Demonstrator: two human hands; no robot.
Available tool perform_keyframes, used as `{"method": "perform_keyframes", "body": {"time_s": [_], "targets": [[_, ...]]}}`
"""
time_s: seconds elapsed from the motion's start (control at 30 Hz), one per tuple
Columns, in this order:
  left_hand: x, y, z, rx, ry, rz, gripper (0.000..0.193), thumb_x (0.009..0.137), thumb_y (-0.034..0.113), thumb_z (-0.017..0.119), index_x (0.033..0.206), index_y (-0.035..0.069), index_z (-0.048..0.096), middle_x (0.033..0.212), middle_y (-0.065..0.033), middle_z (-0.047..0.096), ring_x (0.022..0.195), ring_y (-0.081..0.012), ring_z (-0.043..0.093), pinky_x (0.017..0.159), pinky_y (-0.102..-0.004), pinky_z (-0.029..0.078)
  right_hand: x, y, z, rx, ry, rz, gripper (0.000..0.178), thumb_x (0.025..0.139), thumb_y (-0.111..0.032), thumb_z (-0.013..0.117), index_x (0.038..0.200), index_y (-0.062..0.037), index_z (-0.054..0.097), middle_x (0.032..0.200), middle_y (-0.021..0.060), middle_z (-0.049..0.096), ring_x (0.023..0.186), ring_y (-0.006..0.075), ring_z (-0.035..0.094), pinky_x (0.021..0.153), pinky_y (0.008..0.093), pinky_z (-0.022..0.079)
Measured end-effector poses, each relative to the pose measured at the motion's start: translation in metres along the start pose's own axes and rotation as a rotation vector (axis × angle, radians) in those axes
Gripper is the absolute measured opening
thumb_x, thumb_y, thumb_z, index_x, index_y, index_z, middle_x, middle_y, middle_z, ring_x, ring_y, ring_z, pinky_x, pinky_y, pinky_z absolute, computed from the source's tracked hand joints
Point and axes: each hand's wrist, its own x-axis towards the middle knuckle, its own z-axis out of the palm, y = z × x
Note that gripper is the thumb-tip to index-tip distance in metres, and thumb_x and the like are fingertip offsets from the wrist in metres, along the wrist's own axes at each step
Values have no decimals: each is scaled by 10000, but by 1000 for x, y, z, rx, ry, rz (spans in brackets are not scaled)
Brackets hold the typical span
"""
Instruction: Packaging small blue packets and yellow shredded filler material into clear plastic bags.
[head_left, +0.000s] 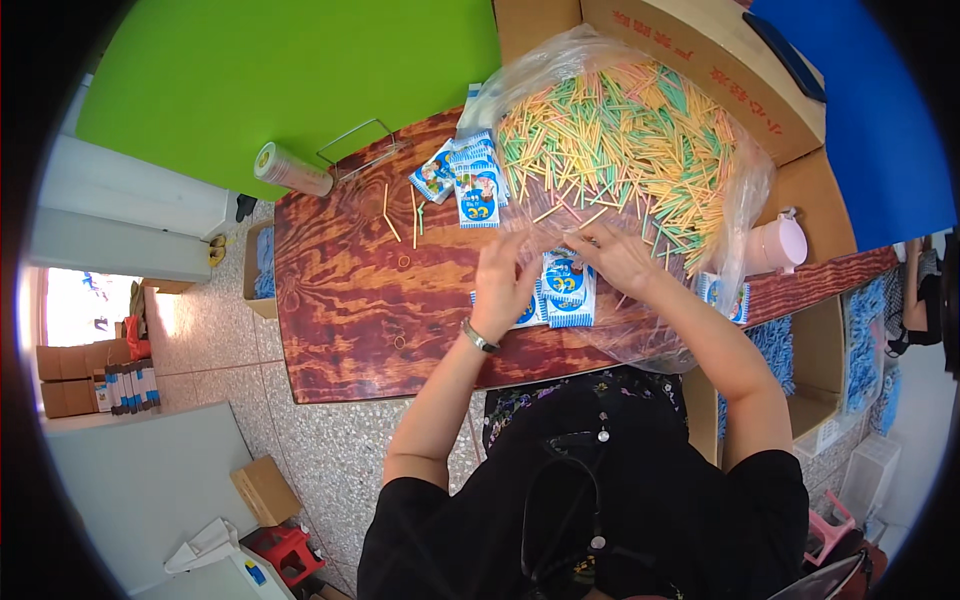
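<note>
A big heap of thin pastel sticks (620,140), yellow, green and pink, fills a clear plastic bag (755,185) lying opened out on the table. At its near edge my left hand (507,280) has its fingers bent together; what they pinch, if anything, is too small to make out. Close beside it, my right hand (620,260) is closed too, fingertips by a few loose sticks, its hold unclear. Blue-and-white packets (568,285) lie beneath and between my hands. More such packets (480,195) are piled left of the heap.
An opened cardboard box (690,60) stands behind the heap, a dark phone (785,55) on its rim. A pink cup (778,243) is at the right. On the red-brown wooden table (340,320) lie rubber bands (403,261) and loose sticks. A white cylindrical container (292,170) stands far left.
</note>
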Motion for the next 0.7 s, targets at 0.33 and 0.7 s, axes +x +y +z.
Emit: {"method": "perform_keyframes", "body": {"time_s": [0.33,0.7], "targets": [[-16,18,22,-508,-429,-341,301,861,146,698,1080,-46,618,898,-83,693,799,-121,628,720,-282,512,1,-25,-71,793,38,142,168,860,-180,680,930,-28,665,789,105,642,732,193,626,651,319,479],[-3,40,34,-379,57,-91,235,794,188,763,780,-6,630,610,-38,586,553,-87,530,528,-259,452,2,-23,-71,605,146,69,163,866,-107,618,1011,-35,635,928,155,657,906,340,629,770,394,497]]}}
